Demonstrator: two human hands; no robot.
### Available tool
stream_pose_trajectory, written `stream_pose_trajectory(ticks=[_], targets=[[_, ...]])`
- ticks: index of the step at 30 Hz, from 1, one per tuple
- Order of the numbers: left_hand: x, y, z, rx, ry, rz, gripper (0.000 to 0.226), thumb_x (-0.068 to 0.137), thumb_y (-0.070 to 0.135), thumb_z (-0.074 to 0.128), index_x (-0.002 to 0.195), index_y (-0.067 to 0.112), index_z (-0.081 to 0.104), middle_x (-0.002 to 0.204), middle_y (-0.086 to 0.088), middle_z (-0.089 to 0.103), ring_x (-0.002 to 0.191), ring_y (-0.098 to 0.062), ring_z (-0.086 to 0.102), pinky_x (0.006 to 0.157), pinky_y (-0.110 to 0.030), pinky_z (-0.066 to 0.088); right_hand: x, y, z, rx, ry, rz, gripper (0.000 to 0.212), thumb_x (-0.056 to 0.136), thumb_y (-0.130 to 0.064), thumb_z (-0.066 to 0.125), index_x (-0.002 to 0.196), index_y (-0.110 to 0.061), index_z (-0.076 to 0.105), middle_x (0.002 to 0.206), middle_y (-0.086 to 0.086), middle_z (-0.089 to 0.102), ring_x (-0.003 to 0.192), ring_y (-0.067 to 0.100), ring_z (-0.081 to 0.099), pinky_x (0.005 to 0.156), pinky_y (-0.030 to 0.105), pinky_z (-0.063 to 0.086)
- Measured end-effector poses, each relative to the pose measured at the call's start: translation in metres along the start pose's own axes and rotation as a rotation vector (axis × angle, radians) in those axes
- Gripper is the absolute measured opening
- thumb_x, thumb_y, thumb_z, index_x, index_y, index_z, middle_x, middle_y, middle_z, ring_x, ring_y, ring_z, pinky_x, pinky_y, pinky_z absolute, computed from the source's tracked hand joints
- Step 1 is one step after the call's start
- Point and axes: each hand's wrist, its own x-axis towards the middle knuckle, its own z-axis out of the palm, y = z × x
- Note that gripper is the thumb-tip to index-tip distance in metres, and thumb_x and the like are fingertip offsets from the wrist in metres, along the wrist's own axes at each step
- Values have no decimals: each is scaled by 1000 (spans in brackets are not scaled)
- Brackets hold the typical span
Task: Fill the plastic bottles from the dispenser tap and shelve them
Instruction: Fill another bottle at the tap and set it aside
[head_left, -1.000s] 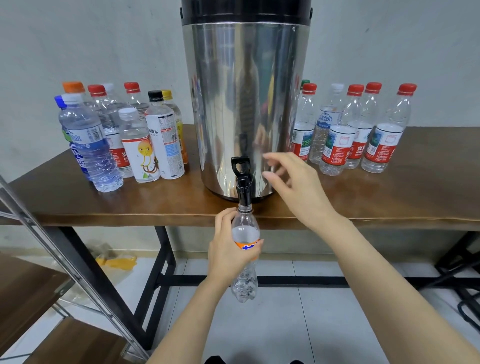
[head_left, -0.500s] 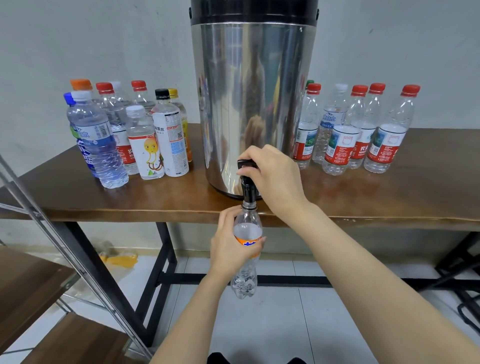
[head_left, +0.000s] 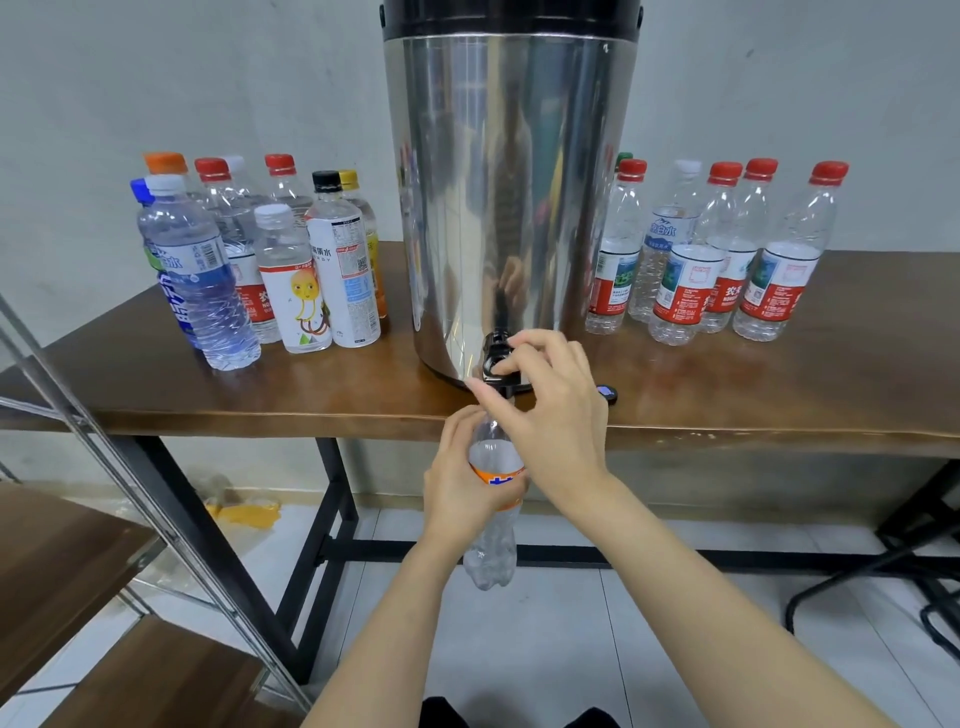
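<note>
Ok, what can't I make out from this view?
Head view, spout of the tap and mouth of the orange-label bottle: hidden behind the right hand, so flow cannot be told.
Head view, top of the dispenser: cut off by the upper edge.
Head view, small dark object on the table: too small to identify.

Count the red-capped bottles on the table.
6. Two red-capped bottles stand at the back of the left cluster, one and another. Four stand right of the steel dispenser: nearest, second, third, outermost. Others may be hidden.
</note>
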Motion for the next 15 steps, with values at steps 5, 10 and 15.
stream_pose_trajectory(ticks=[5,10,15], targets=[[-1,0,-1,-8,0,-13,68,67,32,88,118,52,47,131,32,47,118,12,49,93,-23,44,3,12,-14,209,-109,73,19,85,-31,71,99,-20,66,106,-12,65,100,5,55,82,16,44],[-2,-2,1,-52,-9,-79,75,65,36,87,122,55,43,123,36,54,113,14,50,94,-23,45,13,28,-24,262,-250,52,31,85,-43,61,111,-25,62,106,-10,59,104,9,54,91,32,46],[1,-5,0,-69,-35,-55,72,64,34,87,124,42,49,122,26,57,114,2,55,93,-28,49,11,36,-15,288,-186,-45,22,89,-36,60,109,-27,62,109,-33,56,102,9,54,86,42,49]])
